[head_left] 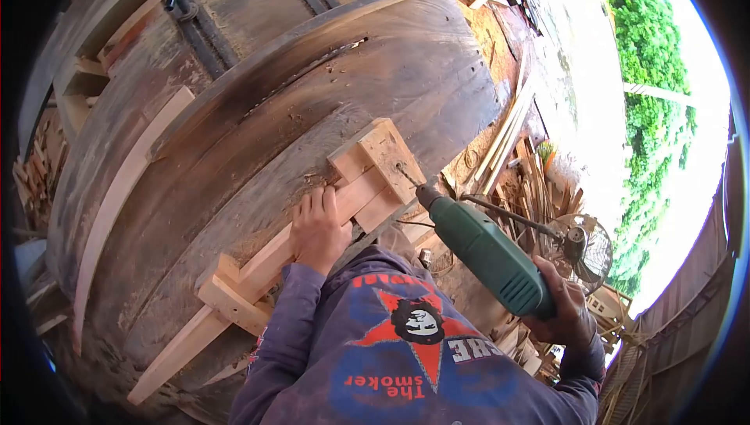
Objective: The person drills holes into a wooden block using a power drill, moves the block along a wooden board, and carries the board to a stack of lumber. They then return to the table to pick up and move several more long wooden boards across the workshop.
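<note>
Count by kind, taken from each grip. Grips: two, left [320, 228] and right [564, 304]. Power drills: one, green [492, 255], in the right grip. Drill bits: one [408, 176], ahead of the right grip. Long wooden bars: one [272, 262], under the left grip. Blocks at the bit: one [392, 151]. Wooden crosspieces nearer the wearer than the left grip: one [233, 304]. Pale curved strips left of the left grip: one [117, 191]. Fans beyond the right grip: one [587, 249]. Loose scrap sticks [512, 132]: many, exact number unreadable.
</note>
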`<act>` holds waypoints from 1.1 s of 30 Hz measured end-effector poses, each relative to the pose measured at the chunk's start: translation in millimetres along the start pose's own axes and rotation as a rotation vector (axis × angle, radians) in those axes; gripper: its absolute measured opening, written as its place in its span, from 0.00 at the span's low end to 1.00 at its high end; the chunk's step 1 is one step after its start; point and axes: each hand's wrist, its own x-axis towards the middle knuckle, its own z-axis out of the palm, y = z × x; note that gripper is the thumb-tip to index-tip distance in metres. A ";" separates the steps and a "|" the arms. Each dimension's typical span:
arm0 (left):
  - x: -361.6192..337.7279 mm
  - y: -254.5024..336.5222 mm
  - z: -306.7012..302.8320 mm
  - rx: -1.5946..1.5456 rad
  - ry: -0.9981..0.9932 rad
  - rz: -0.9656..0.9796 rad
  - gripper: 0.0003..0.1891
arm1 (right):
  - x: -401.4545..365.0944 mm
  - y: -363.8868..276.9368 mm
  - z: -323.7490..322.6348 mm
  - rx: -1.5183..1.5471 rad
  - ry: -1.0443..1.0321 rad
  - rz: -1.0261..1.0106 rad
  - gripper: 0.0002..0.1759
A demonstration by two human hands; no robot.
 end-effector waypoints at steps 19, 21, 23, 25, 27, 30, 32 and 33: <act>80.6 157.6 -108.7 -1.203 0.133 0.662 0.36 | 74.6 -31.9 -50.2 0.307 -0.397 0.507 0.51; 82.1 158.2 -104.8 -1.242 0.129 0.649 0.35 | 86.9 -38.0 -59.1 -0.099 -0.531 0.313 0.44; 85.3 156.6 -104.9 -1.210 0.153 0.627 0.33 | 70.0 -23.1 -60.2 -0.328 -0.760 0.157 0.31; 88.8 157.6 -103.8 -1.224 0.133 0.592 0.33 | 88.9 -23.7 -62.5 -0.378 -0.812 0.089 0.27; 92.4 155.8 -104.2 -1.215 0.140 0.580 0.32 | 105.3 -20.3 -65.9 -0.192 -0.757 0.187 0.27; 94.1 155.6 -101.1 -1.200 0.150 0.560 0.32 | 118.2 -13.1 -66.6 -0.069 -0.705 0.229 0.30; 94.2 154.7 -99.2 -1.206 0.151 0.548 0.32 | 123.5 -10.5 -69.4 -0.026 -0.691 0.248 0.32; 94.0 154.7 -98.1 -1.211 0.156 0.540 0.33 | 124.4 -9.7 -69.1 -0.020 -0.696 0.241 0.33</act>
